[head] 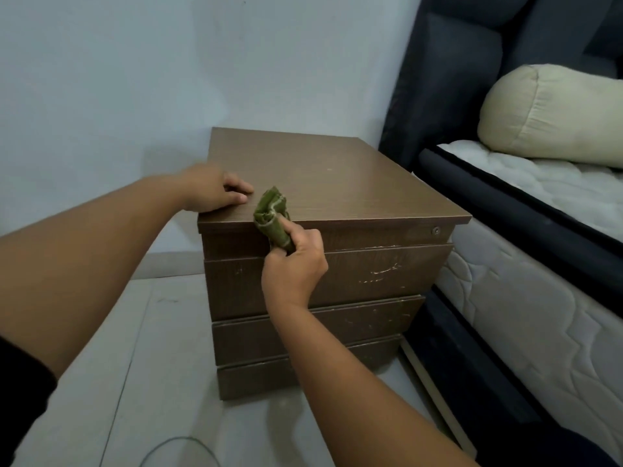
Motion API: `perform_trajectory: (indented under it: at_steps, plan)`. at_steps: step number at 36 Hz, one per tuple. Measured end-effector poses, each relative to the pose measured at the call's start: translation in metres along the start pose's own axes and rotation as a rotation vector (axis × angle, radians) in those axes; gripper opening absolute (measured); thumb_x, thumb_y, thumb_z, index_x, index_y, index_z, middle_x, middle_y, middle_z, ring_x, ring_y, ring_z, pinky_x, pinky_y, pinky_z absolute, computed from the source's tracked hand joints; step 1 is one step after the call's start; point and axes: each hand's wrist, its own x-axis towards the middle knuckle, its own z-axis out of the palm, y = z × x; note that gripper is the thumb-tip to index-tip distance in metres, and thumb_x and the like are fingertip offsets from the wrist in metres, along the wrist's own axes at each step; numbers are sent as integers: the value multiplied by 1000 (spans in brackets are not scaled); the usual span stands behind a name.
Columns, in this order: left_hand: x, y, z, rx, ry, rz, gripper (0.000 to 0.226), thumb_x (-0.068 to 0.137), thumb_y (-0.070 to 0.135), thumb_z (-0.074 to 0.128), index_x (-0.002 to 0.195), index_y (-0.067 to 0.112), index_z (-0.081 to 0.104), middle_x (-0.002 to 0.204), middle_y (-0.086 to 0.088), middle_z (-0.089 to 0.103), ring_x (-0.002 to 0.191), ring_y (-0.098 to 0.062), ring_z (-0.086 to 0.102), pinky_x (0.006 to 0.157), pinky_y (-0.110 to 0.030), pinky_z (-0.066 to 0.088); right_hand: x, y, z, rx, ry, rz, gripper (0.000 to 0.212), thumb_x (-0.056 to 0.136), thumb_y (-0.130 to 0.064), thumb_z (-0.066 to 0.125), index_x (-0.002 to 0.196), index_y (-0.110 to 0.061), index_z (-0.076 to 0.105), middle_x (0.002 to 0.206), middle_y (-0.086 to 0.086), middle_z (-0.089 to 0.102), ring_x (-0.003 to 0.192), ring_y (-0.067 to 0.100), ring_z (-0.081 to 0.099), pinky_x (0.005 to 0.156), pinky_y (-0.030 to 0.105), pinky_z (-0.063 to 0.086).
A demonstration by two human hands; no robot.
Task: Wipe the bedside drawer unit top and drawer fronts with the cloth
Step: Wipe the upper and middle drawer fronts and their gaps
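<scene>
Seen from above, looking down: brown wood-grain bedside drawer unit [337, 251] standing on a pale tiled floor [135, 348] against a light blue-grey wall [135, 79]. Flat top of the unit [330, 183] bare of objects apart from the hands and cloth at its near left edge. Below the top, stacked drawer fronts [371, 274], scuffed with pale scratches toward the right; small round lock [436, 230] near the upper right corner of the front. To the right, just beside the unit, a bed with a dark padded headboard [472, 62], white quilted mattress [539, 298] and a cream bolster pillow [553, 112] lying on it. Thin loop of cable [178, 446] on the floor at the near edge.

Left hand [212, 190] resting on the near left corner of the top, palm down, fingers loosely extended and lying flat on the surface. Right hand [296, 261] in front of the uppermost drawer front, fingers curled round a bunched green cloth [271, 217], forefinger stretched along it. Cloth pressed against the front lip of the top, its upper end reaching onto the top just right of the left hand's fingertips.
</scene>
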Motion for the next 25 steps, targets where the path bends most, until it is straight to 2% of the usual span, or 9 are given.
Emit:
perform_trajectory:
  at_steps: [5,8,9,11,13,16,19,22,25]
  plan:
    - [-12,-4,-2,-81,38,-19,32,96,22,49,126,27,59,129,-9,58,102,-21,50,86,-27,36,-14,-9,15,-43,-116,-89,42,77,7,52,106,-17,71,86,-1,50,76,9,48,68,-1,37]
    - [-18,-8,-2,-119,36,-26,35,96,13,47,125,27,61,131,-8,56,107,-21,51,86,-23,35,-20,-12,23,-69,-140,-140,43,75,7,52,105,-16,72,84,4,53,78,19,53,72,16,43]
    - [-22,-10,-3,-128,28,-32,35,96,13,48,125,29,60,132,-8,55,110,-21,50,87,-23,35,-22,-12,25,-75,-164,-161,43,74,7,52,104,-16,72,84,6,55,79,21,54,71,16,41]
    - [-28,-17,-4,-151,14,-35,34,96,15,51,125,30,60,133,-7,55,116,-21,50,90,-23,34,-24,-17,25,-85,-285,-203,43,74,7,52,105,-15,72,88,9,59,83,23,56,72,15,38]
    - [-37,-24,-5,-213,39,-46,31,95,17,54,123,28,62,130,-2,57,116,-17,49,90,-21,33,-23,-22,21,-120,-418,-249,42,75,6,52,107,-14,70,95,9,61,90,23,56,77,22,41]
    - [-48,-29,-3,-336,129,-70,25,92,20,58,115,26,66,112,6,60,107,-7,48,89,-21,32,-12,-22,8,-261,-572,-321,37,79,0,53,108,-17,67,99,5,58,92,21,53,78,31,44]
    - [-58,-37,9,-438,235,-127,17,90,26,62,106,23,65,101,6,64,97,-10,55,85,-26,39,-4,-11,-4,-464,-696,-337,30,83,-13,61,111,-24,61,103,-1,57,96,19,54,81,35,49]
    - [-65,-44,31,-573,206,-229,19,91,27,60,104,14,55,92,-1,67,90,-16,64,85,-33,51,-2,0,-11,-591,-738,-284,52,82,-16,66,129,-27,47,121,-2,57,111,20,55,91,38,50]
    - [-71,-41,53,-705,123,-251,13,94,20,54,103,9,55,99,-10,68,88,-18,67,87,-33,53,0,8,-16,-705,-766,-249,64,82,-14,65,139,-25,38,129,2,53,117,23,52,96,41,49]
